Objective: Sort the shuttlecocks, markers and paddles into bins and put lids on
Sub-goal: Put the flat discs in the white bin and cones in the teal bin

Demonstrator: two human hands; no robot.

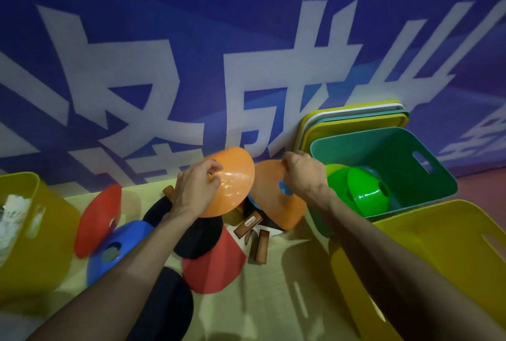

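My left hand grips an orange disc marker, lifted above the pile. My right hand pinches the top edge of a second orange marker beside the green bin. Green markers lie inside that bin. On the pale surface lie a red marker, a blue marker and several paddles with black and red faces, their wooden handles crossing in the middle. White shuttlecocks fill the yellow bin at the left.
Another yellow bin stands at the near right. Stacked lids, yellow, white and teal, lean on the blue banner wall behind the green bin. A black paddle face lies under my left forearm.
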